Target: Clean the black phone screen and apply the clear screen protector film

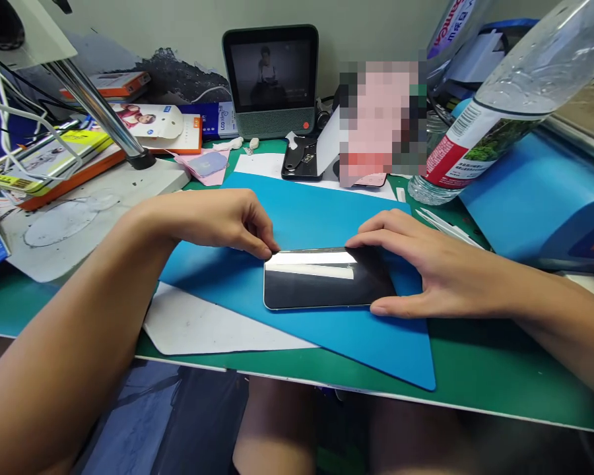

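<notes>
Black phone (317, 290) between left hand (228, 218), pinched at corner, and right hand (435, 264), gripping edges.

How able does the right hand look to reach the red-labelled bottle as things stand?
Probably yes: nothing tall shows between the right hand and the red-labelled bottle beyond it, though the hand would first have to leave the phone.

Person's left forearm (94, 303) slanted up from lower left, wrist (161, 214) sharply bent; left hand (228, 218) angled downward, thumb (257, 246) and index finger pinched at tips. Right forearm (549, 316) extended from right; right hand (435, 267) lay sideways, thumb spread apart from gently bent fingers (383, 237).
</notes>
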`<action>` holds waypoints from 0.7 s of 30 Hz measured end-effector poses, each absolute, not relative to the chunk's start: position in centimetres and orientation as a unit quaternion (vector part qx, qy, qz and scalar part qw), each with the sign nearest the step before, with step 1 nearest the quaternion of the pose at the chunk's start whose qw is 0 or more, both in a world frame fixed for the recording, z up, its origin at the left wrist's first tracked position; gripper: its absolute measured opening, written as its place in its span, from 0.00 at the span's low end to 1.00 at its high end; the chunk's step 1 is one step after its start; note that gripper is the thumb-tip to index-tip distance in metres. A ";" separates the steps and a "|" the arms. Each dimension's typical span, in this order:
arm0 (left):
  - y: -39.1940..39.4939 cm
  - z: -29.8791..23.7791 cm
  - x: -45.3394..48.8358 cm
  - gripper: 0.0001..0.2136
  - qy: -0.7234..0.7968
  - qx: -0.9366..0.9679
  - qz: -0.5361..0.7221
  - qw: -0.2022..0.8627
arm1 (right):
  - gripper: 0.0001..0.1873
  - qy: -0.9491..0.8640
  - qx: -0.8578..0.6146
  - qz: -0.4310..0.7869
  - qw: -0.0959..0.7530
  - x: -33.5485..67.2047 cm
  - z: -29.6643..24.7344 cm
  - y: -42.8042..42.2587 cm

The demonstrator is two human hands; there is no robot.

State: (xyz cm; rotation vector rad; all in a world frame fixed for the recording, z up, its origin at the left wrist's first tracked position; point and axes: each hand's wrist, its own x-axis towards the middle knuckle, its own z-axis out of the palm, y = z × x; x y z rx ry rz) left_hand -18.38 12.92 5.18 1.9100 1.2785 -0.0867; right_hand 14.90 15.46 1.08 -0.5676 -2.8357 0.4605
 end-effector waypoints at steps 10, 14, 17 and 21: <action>12.9 5.2 -18.3 0.10 0.504 0.758 -0.031 0.413 | 0.38 -0.956 -0.209 0.178 0.106 14.9 0.8 15.7; 12.9 5.2 -18.3 0.10 0.500 0.763 -0.034 0.409 | 0.37 -0.954 -0.208 0.184 0.114 14.9 0.8 15.7; 12.8 5.3 -18.2 0.10 0.496 0.765 -0.043 0.408 | 0.37 -0.954 -0.200 0.193 0.109 14.9 0.9 15.6; 12.6 5.1 -18.2 0.10 0.510 0.765 -0.065 0.388 | 0.37 -0.955 -0.184 0.210 0.101 15.0 1.0 15.4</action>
